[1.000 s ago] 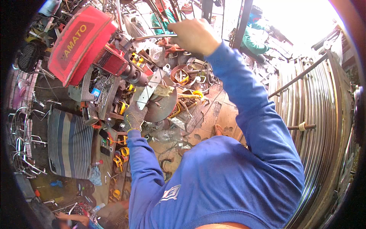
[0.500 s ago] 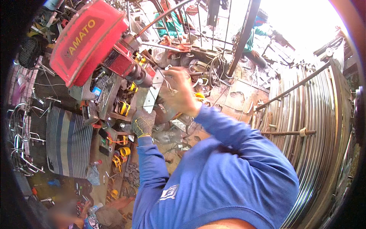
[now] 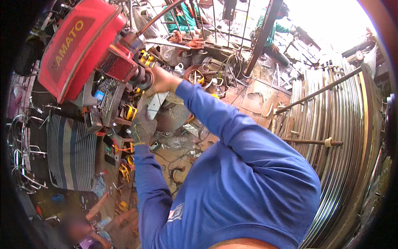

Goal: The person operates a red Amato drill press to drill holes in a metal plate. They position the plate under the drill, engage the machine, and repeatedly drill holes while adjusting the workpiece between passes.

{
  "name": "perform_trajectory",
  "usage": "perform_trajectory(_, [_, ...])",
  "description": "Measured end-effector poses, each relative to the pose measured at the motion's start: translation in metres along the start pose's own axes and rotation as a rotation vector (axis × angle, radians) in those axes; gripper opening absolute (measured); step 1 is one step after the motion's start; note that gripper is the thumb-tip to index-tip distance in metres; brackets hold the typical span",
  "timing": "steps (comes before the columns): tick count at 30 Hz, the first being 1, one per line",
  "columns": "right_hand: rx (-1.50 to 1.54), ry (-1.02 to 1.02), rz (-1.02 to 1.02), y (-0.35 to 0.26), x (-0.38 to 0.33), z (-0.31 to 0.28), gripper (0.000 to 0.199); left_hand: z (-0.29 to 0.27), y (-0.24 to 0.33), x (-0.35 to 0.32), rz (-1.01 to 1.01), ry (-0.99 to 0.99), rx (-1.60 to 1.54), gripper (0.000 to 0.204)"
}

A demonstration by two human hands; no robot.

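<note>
A red drill press (image 3: 78,45) leans in from the upper left, its round chuck (image 3: 141,77) pointing down and right. My bare right hand (image 3: 162,80) is at the chuck, fingers curled about its lower end; the drill bit is hidden behind them. Below it, a flat pale metal plate with small holes (image 3: 155,106) lies tilted under the drill. My left hand (image 3: 143,126), in a grey knitted glove, grips the near end of this plate. Part of the plate is covered by my right hand and wrist.
A rack of long metal tubes (image 3: 327,120) fills the right side. A striped mat (image 3: 71,151) and bent chrome frames (image 3: 20,166) lie left. A person (image 3: 76,228) sits at lower left; two people in green are at the far side. Yellow rolls (image 3: 124,171) stand near my left forearm.
My right hand has moved left from beside the plate to the drill chuck and closed there. My left hand stays on the plate. The person at lower left has stretched an arm out.
</note>
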State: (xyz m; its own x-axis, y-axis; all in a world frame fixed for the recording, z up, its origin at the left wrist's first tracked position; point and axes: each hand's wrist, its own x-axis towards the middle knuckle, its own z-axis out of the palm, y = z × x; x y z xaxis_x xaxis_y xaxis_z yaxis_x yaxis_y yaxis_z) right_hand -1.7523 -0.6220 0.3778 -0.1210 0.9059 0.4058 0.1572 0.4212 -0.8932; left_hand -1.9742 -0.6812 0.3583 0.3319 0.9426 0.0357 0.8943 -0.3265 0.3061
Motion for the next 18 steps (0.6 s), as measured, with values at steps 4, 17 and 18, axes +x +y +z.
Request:
perform_trajectory(4, [-0.400, -0.103, 0.065, -0.012, -0.002, -0.017, 0.069, 0.008, -0.004, 0.002, -0.009, -0.028, -0.008, 0.053])
perform_trajectory(17, [-0.573, 0.459, -0.622, -0.261, -0.035, -0.140, 0.019, 0.021, -0.004, -0.001, -0.013, -0.004, 0.061, 0.060])
perform_trajectory(18, [-0.743, 0.519, -0.616, -0.256, -0.031, -0.143, 0.018, 0.021, -0.004, 0.000, -0.013, -0.006, 0.083, 0.058])
